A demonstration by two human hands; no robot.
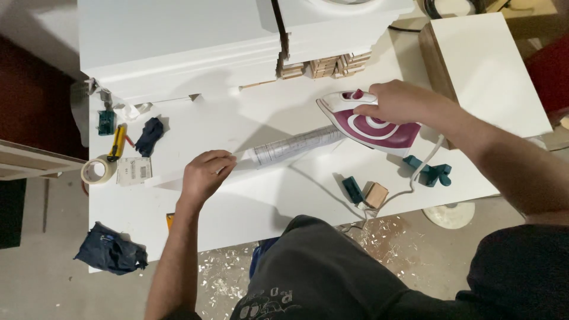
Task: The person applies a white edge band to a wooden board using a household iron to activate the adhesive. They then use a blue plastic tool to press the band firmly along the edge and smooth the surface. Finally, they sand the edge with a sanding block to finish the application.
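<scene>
Right hand grips purple-and-white iron, resting on right end of white strip at table centre. Left hand presses strip's left part flat. Risk: scorching if iron lingers; strip slipping if pressure eases.

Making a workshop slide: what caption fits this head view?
Right hand runs a maroon iron along a paper strip while left hand steadies the white edge.

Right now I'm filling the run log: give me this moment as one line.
left hand: pressing white strip onto the table | right hand: gripping maroon-and-white iron on strip's far end | nearby: tape roll
</scene>
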